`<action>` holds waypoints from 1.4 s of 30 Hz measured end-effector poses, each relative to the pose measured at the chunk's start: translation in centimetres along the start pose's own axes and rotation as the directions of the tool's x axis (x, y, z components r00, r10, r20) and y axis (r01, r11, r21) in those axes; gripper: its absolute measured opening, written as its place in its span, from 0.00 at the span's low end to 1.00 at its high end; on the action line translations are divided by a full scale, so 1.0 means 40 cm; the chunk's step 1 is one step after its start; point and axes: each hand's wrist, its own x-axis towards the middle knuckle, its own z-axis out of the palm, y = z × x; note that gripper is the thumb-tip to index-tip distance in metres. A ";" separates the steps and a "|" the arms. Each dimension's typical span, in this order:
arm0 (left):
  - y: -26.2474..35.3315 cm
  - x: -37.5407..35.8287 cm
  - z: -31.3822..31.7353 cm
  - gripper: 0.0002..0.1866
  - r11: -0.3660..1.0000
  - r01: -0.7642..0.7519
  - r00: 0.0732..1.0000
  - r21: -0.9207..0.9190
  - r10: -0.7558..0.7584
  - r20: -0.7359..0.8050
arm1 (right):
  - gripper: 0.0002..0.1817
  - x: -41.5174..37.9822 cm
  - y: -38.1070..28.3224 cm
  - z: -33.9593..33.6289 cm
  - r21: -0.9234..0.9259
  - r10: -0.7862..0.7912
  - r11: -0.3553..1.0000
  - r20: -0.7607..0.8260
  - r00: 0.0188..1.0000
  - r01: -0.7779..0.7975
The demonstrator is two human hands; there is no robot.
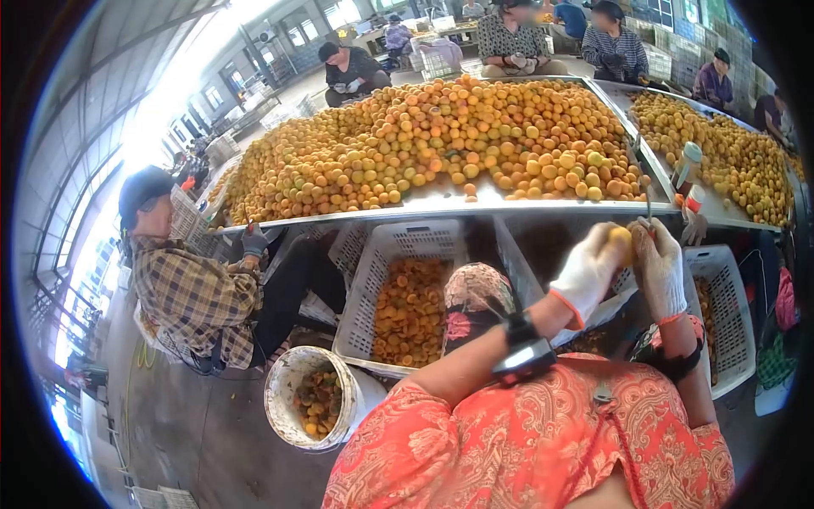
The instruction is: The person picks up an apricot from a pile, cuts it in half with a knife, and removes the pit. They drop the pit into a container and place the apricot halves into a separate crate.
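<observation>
My left hand (pixel 593 261), in a white glove with an orange cuff, holds a yellow-orange fruit (pixel 621 244) at its fingertips. Close beside it, my right hand (pixel 661 267), in a stained white glove, is closed around a small knife (pixel 649 202) whose thin blade points up. Both hands are above the crates, just in front of the table edge. Beyond them a large heap of orange fruits (pixel 441 136) covers the metal-rimmed table (pixel 424 208).
A crate (pixel 348 318) of cut fruit and a white bucket (pixel 278 407) of scraps stand left of my lap. Another crate (pixel 738 314) is at right. A co-worker in a checked shirt (pixel 191 288) sits at left. Other people sit beyond the table.
</observation>
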 end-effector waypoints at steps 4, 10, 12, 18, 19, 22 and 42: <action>-0.046 0.000 -0.006 0.17 0.941 -0.227 0.974 0.250 0.215 0.077 | 0.11 0.007 -0.006 0.025 0.125 0.137 0.982 0.070 0.988 -0.144; -0.035 0.006 -0.018 0.20 0.968 -0.139 0.989 0.208 0.124 0.084 | 0.10 0.019 -0.002 0.053 0.341 0.252 0.902 0.086 0.964 -0.266; -0.033 0.007 -0.017 0.19 0.979 -0.130 0.990 0.154 0.120 0.072 | 0.10 0.019 -0.018 0.063 0.360 0.277 0.888 0.082 0.957 -0.287; -0.035 0.013 -0.035 0.18 0.992 -0.095 0.995 0.088 0.092 0.041 | 0.10 0.031 0.008 0.064 0.253 0.206 0.946 0.015 0.979 -0.203; -0.029 0.013 -0.037 0.17 0.996 -0.091 0.994 0.015 0.090 0.060 | 0.10 0.029 -0.004 0.072 0.218 0.160 0.963 0.011 0.987 -0.159; -0.004 0.004 -0.042 0.18 0.990 -0.124 0.989 0.063 0.118 0.089 | 0.09 0.031 -0.009 0.088 0.353 0.281 0.892 0.058 0.958 -0.283; -0.264 0.195 -0.055 0.17 0.609 0.151 0.944 -0.779 -0.324 -0.070 | 0.10 0.155 0.164 0.180 -0.430 -0.044 0.902 0.003 0.999 0.041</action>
